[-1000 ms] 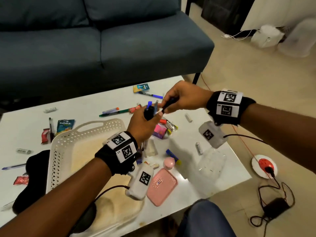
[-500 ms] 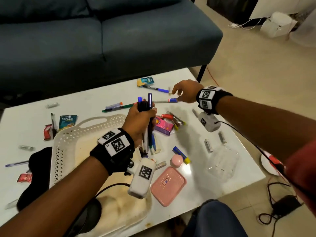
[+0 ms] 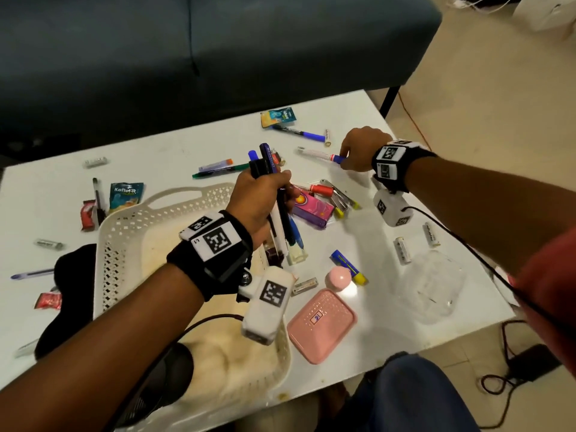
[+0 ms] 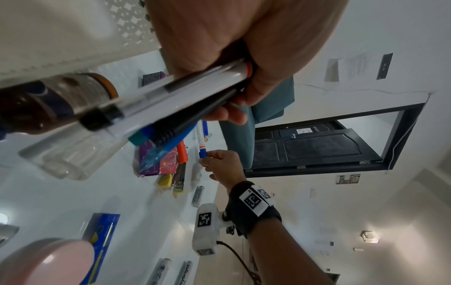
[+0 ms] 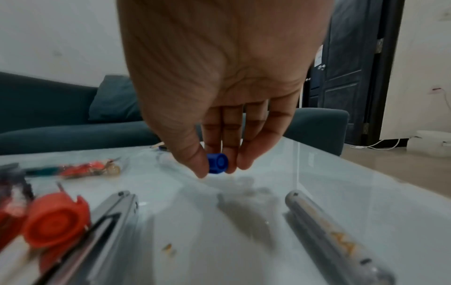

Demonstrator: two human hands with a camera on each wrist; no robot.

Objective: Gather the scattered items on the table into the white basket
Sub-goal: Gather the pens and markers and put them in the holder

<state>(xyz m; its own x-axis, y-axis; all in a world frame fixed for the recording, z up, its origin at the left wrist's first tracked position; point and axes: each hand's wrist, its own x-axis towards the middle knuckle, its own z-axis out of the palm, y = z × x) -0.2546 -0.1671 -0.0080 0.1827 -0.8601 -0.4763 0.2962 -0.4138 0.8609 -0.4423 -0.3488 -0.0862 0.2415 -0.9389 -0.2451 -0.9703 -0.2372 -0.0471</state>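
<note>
My left hand (image 3: 265, 194) grips a bundle of several pens (image 3: 282, 213) upright, just beyond the far right corner of the white basket (image 3: 124, 232). The same bundle (image 4: 185, 96) fills the left wrist view under my curled fingers. My right hand (image 3: 355, 151) reaches to the far right of the table and pinches the blue end of a white pen (image 3: 318, 154) that lies on the tabletop. Seen from the right wrist, thumb and fingertips close on that blue cap (image 5: 218, 163).
A pink case (image 3: 321, 325), pink round lid (image 3: 338, 277), purple box (image 3: 313, 210), red-capped marker (image 3: 321, 190), batteries (image 3: 402, 249), clear container (image 3: 433, 285), sachets (image 3: 126, 194) and more pens (image 3: 299, 132) lie on the white table (image 3: 374, 238). A black cloth (image 3: 68, 294) lies left of the basket. A blue sofa (image 3: 218, 51) stands behind.
My right hand left the bundle in my left hand, moved out to the far right and took hold of the white pen's blue end. My left hand lowered slightly with the pens.
</note>
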